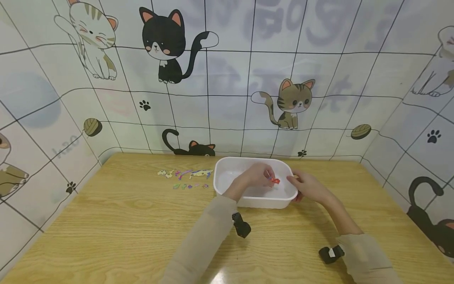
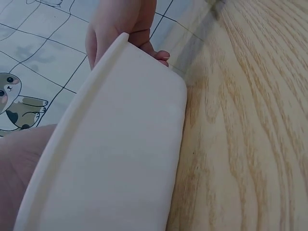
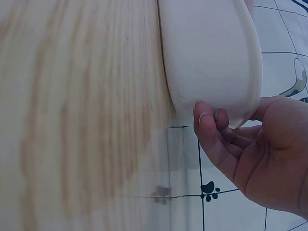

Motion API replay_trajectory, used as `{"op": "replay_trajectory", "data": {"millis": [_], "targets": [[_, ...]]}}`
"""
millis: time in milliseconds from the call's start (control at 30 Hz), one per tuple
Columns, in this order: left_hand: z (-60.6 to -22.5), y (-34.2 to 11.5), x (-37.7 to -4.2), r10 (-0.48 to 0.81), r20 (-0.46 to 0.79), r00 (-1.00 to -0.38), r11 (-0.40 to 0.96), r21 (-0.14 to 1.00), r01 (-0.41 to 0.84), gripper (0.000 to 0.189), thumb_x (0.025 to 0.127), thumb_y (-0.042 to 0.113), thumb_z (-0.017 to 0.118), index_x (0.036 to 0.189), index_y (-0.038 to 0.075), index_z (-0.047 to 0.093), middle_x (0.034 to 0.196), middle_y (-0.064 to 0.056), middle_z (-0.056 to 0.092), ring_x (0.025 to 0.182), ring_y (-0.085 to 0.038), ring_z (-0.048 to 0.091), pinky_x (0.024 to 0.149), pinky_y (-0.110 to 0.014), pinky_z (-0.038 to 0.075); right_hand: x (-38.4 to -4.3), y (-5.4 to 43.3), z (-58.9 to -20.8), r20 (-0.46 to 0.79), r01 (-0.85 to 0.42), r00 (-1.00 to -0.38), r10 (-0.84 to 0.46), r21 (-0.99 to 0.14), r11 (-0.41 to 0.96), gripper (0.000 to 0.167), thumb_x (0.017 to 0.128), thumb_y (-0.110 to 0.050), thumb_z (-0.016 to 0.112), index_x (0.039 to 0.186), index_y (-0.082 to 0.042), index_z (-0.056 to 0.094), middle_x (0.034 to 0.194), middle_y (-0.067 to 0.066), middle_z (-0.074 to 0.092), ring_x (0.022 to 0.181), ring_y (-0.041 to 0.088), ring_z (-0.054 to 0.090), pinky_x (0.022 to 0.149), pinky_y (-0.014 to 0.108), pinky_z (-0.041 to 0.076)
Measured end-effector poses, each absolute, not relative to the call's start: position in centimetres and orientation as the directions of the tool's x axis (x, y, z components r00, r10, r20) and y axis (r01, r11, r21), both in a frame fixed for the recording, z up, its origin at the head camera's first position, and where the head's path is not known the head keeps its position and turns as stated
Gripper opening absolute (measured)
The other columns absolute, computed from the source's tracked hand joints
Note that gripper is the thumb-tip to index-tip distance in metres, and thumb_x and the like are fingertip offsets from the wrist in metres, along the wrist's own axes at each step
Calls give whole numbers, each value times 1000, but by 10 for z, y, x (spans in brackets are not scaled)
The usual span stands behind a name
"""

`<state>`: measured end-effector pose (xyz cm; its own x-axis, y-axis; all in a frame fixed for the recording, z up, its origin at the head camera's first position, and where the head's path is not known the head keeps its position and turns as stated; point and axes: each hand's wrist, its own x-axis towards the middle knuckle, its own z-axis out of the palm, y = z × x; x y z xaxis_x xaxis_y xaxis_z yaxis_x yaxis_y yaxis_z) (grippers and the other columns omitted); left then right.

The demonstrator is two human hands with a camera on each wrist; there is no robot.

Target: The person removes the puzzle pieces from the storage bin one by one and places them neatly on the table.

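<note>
A white plastic tub (image 1: 264,202) stands on the wooden table. My left hand (image 1: 258,175) reaches over its near rim and pinches a small red-orange piece (image 1: 275,181) inside; a bit of purple shows at the fingertips. What kind of piece it is, I cannot tell. In the left wrist view the tub's wall (image 2: 115,139) hides most of this hand. My right hand (image 1: 310,187) grips the tub's right end, thumb at the rim and fingers curled beneath it. In the right wrist view those fingertips (image 3: 208,122) touch the outer wall.
Left of the tub, small flat colourful pieces lie in two rows: a longer back row with a yellowish piece (image 1: 201,173), and a front row with a green piece (image 1: 176,186). A cat-print wall covering (image 1: 230,110) stands behind the table (image 1: 142,225).
</note>
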<state>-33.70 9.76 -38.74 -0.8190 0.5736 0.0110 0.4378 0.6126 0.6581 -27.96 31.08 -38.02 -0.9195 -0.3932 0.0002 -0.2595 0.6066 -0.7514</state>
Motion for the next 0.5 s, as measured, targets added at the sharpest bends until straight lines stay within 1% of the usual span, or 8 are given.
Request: {"op": "replay_trajectory", "data": {"millis": [167,233,333,500], "targets": [[-383,92,-332,616,54,-786,525,715,461,8,95,10,70,102,7,70,81,2,71,75,-9,60,66,-20,47,-279,310,-380,-9,-249,-920,-391,-759,602,43,109,-17,45,138,14,40,83,20,67,60,28,68,57,45,59],[-383,88,-331,622,79,-779,501,724,473,8,96,11,69,103,8,71,81,2,70,75,-8,61,67,-19,48,-279,310,-380,-13,-246,-919,-394,-761,601,43,109,-17,45,139,14,39,83,21,68,60,28,68,58,45,59],[-383,81,-329,618,115,-778,459,751,475,8,97,11,68,103,8,72,80,1,70,75,-9,62,66,-20,50,-279,310,-380,-18,-242,-920,-391,-759,605,44,109,-16,45,140,13,38,83,19,67,61,27,67,58,44,59],[-378,67,-324,608,162,-777,378,802,462,7,94,7,70,102,8,72,81,1,71,77,-10,66,69,-22,53,-281,311,-381,-21,-242,-920,-392,-756,608,45,109,-18,45,141,13,38,80,13,67,61,28,67,58,43,59]]}}
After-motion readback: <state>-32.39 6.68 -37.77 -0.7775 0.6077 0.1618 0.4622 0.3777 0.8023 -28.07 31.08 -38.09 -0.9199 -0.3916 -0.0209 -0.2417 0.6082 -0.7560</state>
